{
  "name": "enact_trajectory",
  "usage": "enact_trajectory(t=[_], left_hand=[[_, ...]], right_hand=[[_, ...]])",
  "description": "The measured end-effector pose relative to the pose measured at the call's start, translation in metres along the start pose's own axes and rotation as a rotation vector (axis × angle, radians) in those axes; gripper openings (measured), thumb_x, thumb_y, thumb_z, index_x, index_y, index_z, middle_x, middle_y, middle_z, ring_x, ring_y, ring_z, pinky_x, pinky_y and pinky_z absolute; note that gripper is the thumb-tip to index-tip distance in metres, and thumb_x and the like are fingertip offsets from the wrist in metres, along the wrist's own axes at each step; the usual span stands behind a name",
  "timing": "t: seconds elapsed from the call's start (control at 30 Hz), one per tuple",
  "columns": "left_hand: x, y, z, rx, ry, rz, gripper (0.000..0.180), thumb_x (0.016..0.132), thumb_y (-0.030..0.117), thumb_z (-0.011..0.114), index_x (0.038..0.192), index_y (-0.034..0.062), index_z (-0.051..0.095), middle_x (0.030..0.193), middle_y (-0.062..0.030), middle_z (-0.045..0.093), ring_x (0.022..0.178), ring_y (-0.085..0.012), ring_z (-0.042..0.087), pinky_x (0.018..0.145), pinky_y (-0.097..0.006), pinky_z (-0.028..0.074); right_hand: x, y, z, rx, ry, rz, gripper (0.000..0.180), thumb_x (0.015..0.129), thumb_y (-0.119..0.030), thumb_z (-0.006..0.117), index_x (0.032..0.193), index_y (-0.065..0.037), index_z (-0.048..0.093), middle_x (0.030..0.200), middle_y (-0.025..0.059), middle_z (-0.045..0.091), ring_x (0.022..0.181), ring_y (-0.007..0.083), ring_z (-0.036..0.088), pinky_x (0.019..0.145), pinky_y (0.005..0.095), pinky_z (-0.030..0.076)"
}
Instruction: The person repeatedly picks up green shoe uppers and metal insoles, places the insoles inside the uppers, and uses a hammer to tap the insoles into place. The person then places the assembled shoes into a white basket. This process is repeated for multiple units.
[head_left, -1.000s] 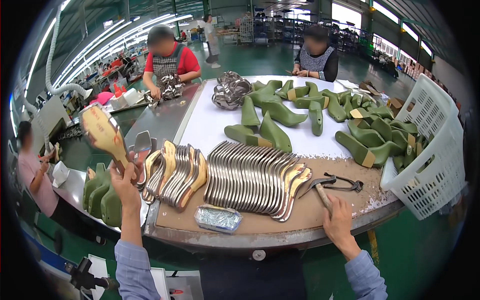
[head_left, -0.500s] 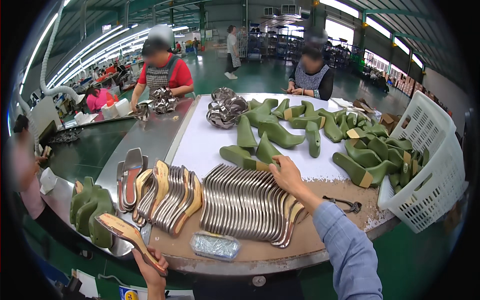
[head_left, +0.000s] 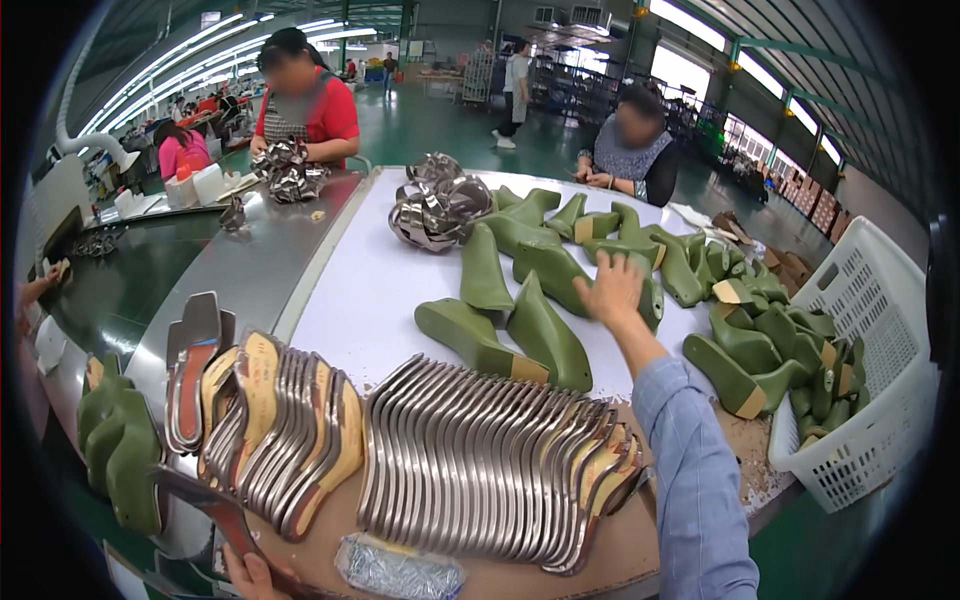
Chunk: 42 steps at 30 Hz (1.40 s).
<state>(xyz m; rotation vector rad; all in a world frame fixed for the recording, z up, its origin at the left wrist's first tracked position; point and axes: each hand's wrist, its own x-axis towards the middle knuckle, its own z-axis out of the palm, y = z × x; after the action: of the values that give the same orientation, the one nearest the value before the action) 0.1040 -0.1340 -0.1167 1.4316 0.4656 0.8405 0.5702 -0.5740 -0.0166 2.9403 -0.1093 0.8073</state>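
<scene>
Stretching far, the right hand point(head_left: 612, 290) holds its fingers apart over green shoe lasts point(head_left: 548, 340) on the tabletop point(head_left: 345, 290), the left hand point(head_left: 250, 578) has fingers clamped on a sole-shaped plate point(head_left: 222, 510) near left, and more lasts lie in the white basket point(head_left: 848, 486) at right.

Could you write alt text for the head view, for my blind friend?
A person's right hand is stretched over green shoe lasts on a table, while the left hand grips a sole-shaped plate. Rows of similar plates stand nearer the front.

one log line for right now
left hand: gripping metal-edged sole form | right hand: open, over green shoe lasts | front: sole-form row, clear packet
</scene>
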Motion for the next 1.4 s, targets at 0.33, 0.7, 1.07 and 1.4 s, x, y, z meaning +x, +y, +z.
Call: enact_trajectory(t=[0.33,0.7,1.07,1.4], left_hand=[[-0.002,0.027,0.014,0.082,-0.092,-0.033,0.054,0.102,0.032,0.055,0.136,-0.0054,0.037,0.066,-0.0084,0.057,0.050,-0.0152,0.050,0.046,-0.027,0.041],[-0.001,0.035,0.021,0.261,-0.128,0.033,0.048,0.102,0.030,0.055,0.135,-0.0056,0.051,0.070,-0.0082,0.058,0.057,-0.0175,0.052,0.052,-0.031,0.043],[0.003,0.030,0.023,0.398,-0.095,0.220,0.037,0.102,0.030,0.058,0.120,-0.0027,0.057,0.078,-0.0091,0.061,0.054,-0.0153,0.052,0.046,-0.029,0.041],[0.017,-0.021,-0.002,0.153,-0.033,0.035,0.052,0.102,0.036,0.057,0.135,-0.0030,0.047,0.072,-0.0004,0.052,0.053,-0.0080,0.049,0.048,-0.022,0.038]], right_hand=[[0.017,0.117,0.027,-0.138,-0.148,-0.042,0.043,0.090,-0.041,0.066,0.118,-0.008,0.067,0.114,0.0219,0.068,0.101,0.0386,0.068,0.088,0.0462,0.054],[-0.115,0.289,-0.049,-0.198,-0.030,0.224,0.061,0.097,-0.056,0.048,0.104,0.000,0.073,0.098,0.0216,0.073,0.093,0.0422,0.069,0.088,0.0471,0.053],[-0.134,0.262,-0.081,0.444,-0.343,0.204,0.054,0.096,-0.054,0.053,0.109,-0.006,0.074,0.111,0.0207,0.071,0.104,0.0427,0.065,0.090,0.0493,0.052],[-0.107,0.377,-0.078,0.108,-0.504,0.507,0.091,0.073,-0.058,0.076,0.136,0.003,0.053,0.136,0.0242,0.059,0.126,0.0351,0.058,0.105,0.0420,0.046]])
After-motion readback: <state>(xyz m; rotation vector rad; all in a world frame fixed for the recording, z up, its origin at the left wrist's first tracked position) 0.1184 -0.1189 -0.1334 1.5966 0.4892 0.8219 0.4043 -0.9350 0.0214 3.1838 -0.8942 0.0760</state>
